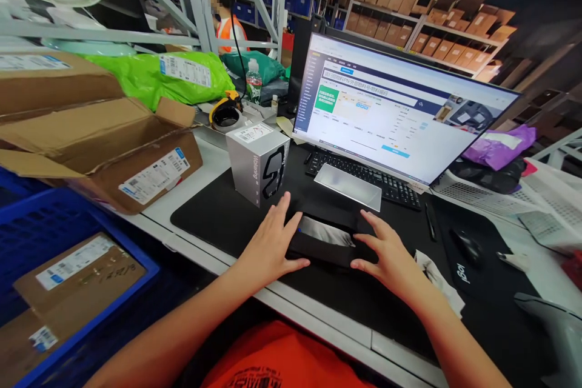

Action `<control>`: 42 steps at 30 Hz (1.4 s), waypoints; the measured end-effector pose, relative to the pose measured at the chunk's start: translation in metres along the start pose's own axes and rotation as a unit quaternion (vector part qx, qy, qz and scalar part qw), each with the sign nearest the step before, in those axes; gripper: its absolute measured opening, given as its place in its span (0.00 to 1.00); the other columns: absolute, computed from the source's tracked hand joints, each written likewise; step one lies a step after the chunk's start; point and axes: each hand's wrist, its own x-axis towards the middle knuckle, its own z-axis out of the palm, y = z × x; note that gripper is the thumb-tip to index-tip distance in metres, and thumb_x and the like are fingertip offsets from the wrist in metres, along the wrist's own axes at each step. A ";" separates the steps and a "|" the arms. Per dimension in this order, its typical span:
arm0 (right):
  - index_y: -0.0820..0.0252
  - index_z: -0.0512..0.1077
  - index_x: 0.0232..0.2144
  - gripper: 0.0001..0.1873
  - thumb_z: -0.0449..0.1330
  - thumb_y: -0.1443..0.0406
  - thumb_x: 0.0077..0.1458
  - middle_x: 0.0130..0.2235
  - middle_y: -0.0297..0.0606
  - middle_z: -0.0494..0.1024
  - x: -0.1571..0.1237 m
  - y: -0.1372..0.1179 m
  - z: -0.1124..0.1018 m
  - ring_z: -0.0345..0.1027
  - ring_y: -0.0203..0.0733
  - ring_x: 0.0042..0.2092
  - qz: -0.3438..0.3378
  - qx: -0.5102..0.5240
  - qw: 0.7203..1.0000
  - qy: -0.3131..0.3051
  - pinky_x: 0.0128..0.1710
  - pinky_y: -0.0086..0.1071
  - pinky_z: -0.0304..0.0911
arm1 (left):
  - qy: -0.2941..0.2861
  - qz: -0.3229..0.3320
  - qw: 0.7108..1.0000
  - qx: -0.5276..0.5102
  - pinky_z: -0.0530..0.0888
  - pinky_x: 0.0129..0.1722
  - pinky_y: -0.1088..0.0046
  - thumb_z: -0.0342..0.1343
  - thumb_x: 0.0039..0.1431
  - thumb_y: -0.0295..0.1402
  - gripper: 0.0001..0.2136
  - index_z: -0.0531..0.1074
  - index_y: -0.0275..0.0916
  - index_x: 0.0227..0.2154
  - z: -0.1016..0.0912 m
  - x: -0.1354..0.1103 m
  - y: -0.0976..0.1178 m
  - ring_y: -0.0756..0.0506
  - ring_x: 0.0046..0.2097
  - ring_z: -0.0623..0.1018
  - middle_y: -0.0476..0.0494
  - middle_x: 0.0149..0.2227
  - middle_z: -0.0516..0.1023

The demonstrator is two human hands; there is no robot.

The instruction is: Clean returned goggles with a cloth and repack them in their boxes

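Observation:
In the middle of the desk mat lies a black open-topped box [321, 250] with a crinkled, shiny grey-white wrapping [325, 231] inside. My left hand [273, 239] is at the box's left end, thumb and fingers spread apart. At the right end, my right hand [386, 248] also has its fingers apart. Fingertips of both hands reach the box's ends; whether they press on it I cannot tell. Just beyond it, a flat silver panel [348, 187] rests against the keyboard [364, 177]. A grey printed carton [257, 163] stands upright beyond my left hand.
A monitor [391, 109] stands behind the keyboard. Left are an open cardboard box [100, 139] and a blue crate [150, 273] holding cartons. On the right lie a mouse [467, 247], a pen [430, 222], crumpled paper [439, 285] and a scanner-like grey device [552, 327].

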 end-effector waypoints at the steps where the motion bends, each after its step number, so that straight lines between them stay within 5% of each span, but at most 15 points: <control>1: 0.57 0.74 0.55 0.31 0.72 0.55 0.51 0.72 0.53 0.50 -0.001 0.001 0.004 0.48 0.65 0.71 0.000 -0.006 1.000 -0.019 0.66 0.60 0.55 | -0.024 0.007 1.000 -0.007 0.65 0.62 0.38 0.72 0.47 0.45 0.47 0.55 0.37 0.67 -0.001 0.003 -0.002 0.21 0.70 0.53 0.18 0.72 0.38; 4: 0.58 0.49 0.71 0.60 0.74 0.51 0.44 0.73 0.60 0.37 0.000 -0.004 0.017 0.38 0.68 0.73 -0.016 0.004 0.997 -0.071 0.66 0.61 0.53 | -0.066 0.024 0.997 -0.034 0.65 0.61 0.38 0.71 0.48 0.44 0.49 0.50 0.47 0.70 -0.005 0.014 -0.007 0.22 0.70 0.55 0.23 0.71 0.44; 7: 0.54 0.34 0.72 0.72 0.76 0.52 0.40 0.73 0.60 0.36 0.009 -0.013 0.024 0.33 0.68 0.73 -0.060 -0.005 0.998 -0.029 0.67 0.65 0.46 | -0.056 0.009 0.995 -0.086 0.65 0.62 0.39 0.73 0.46 0.42 0.54 0.44 0.53 0.71 -0.008 0.022 -0.011 0.26 0.68 0.58 0.29 0.66 0.53; 11: 0.58 0.38 0.72 0.68 0.74 0.58 0.39 0.71 0.63 0.46 0.036 -0.022 0.022 0.43 0.68 0.71 -0.102 -0.021 0.994 0.019 0.65 0.64 0.47 | -0.054 -0.011 0.988 -0.146 0.64 0.64 0.40 0.77 0.35 0.38 0.70 0.26 0.51 0.71 -0.008 0.021 -0.015 0.27 0.68 0.58 0.30 0.65 0.52; 14: 0.59 0.36 0.72 0.65 0.70 0.63 0.41 0.62 0.55 0.64 0.051 -0.021 0.019 0.59 0.62 0.62 -0.091 0.029 0.995 0.004 0.62 0.59 0.56 | -0.065 -0.013 0.984 -0.163 0.64 0.65 0.42 0.79 0.32 0.39 0.73 0.26 0.51 0.71 -0.004 0.008 -0.024 0.27 0.70 0.54 0.30 0.69 0.45; 16: 0.56 0.35 0.73 0.63 0.68 0.67 0.43 0.58 0.49 0.67 0.054 -0.015 0.020 0.62 0.57 0.58 -0.084 0.077 0.993 0.005 0.60 0.55 0.60 | -0.044 -0.045 0.985 -0.161 0.67 0.63 0.46 0.78 0.34 0.38 0.70 0.31 0.50 0.71 0.000 -0.002 -0.033 0.29 0.70 0.56 0.30 0.70 0.45; 18: 0.52 0.41 0.72 0.59 0.67 0.69 0.43 0.58 0.46 0.66 0.050 -0.006 0.020 0.62 0.55 0.58 -0.090 0.117 0.989 -0.001 0.61 0.53 0.60 | -0.014 -0.095 0.986 -0.139 0.73 0.59 0.49 0.74 0.43 0.36 0.54 0.47 0.46 0.70 0.005 -0.010 -0.040 0.33 0.64 0.67 0.31 0.65 0.58; 20: 0.48 0.51 0.70 0.53 0.67 0.69 0.44 0.59 0.44 0.65 0.045 0.005 0.019 0.61 0.54 0.60 -0.088 0.144 0.986 -0.009 0.62 0.52 0.59 | -0.006 -0.129 0.984 -0.118 0.75 0.54 0.54 0.66 0.55 0.33 0.27 0.68 0.42 0.58 0.007 -0.015 -0.042 0.39 0.55 0.76 0.38 0.54 0.71; 23: 0.46 0.59 0.67 0.47 0.68 0.67 0.45 0.59 0.43 0.64 0.039 0.017 0.015 0.61 0.53 0.61 -0.066 0.167 0.984 -0.018 0.63 0.51 0.58 | -0.031 -0.137 0.984 -0.109 0.76 0.48 0.62 0.62 0.59 0.34 0.08 0.76 0.40 0.41 0.008 -0.017 -0.034 0.43 0.45 0.78 0.44 0.42 0.78; 30: 0.47 0.62 0.65 0.44 0.69 0.67 0.46 0.58 0.43 0.64 0.039 0.021 0.009 0.62 0.53 0.60 -0.059 0.192 0.979 -0.044 0.63 0.49 0.59 | -0.057 -0.170 0.980 -0.085 0.73 0.43 0.65 0.59 0.61 0.32 0.08 0.74 0.40 0.43 0.006 -0.008 -0.010 0.42 0.42 0.78 0.43 0.43 0.78; 32: 0.47 0.61 0.65 0.45 0.69 0.67 0.46 0.59 0.42 0.64 0.039 0.020 0.009 0.62 0.52 0.60 -0.059 0.192 0.979 -0.043 0.63 0.48 0.59 | -0.074 -0.172 0.978 -0.094 0.72 0.41 0.67 0.53 0.65 0.31 0.05 0.74 0.40 0.37 0.004 -0.006 -0.011 0.42 0.41 0.78 0.44 0.39 0.78; 37: 0.43 0.59 0.67 0.46 0.68 0.68 0.47 0.60 0.41 0.64 0.039 0.014 0.007 0.63 0.51 0.60 -0.069 0.161 0.982 -0.074 0.62 0.47 0.60 | -0.165 -0.166 0.959 -0.163 0.68 0.27 0.77 0.45 0.71 0.38 0.17 0.71 0.39 0.27 -0.017 -0.010 -0.024 0.51 0.22 0.74 0.54 0.22 0.75; 40: 0.43 0.56 0.68 0.47 0.67 0.68 0.50 0.62 0.41 0.64 0.039 0.008 0.009 0.62 0.53 0.61 -0.075 0.127 0.985 -0.090 0.62 0.51 0.59 | -0.162 -0.122 0.967 -0.154 0.66 0.28 0.78 0.42 0.72 0.40 0.20 0.70 0.39 0.27 -0.038 -0.003 -0.016 0.52 0.24 0.74 0.54 0.21 0.74; 42: 0.43 0.55 0.69 0.47 0.68 0.68 0.51 0.62 0.43 0.65 0.040 0.005 0.012 0.62 0.55 0.60 -0.085 0.108 0.987 -0.089 0.62 0.53 0.59 | -0.146 -0.032 0.985 -0.089 0.66 0.30 0.77 0.41 0.73 0.39 0.21 0.71 0.38 0.27 -0.046 0.012 0.004 0.50 0.28 0.76 0.50 0.25 0.76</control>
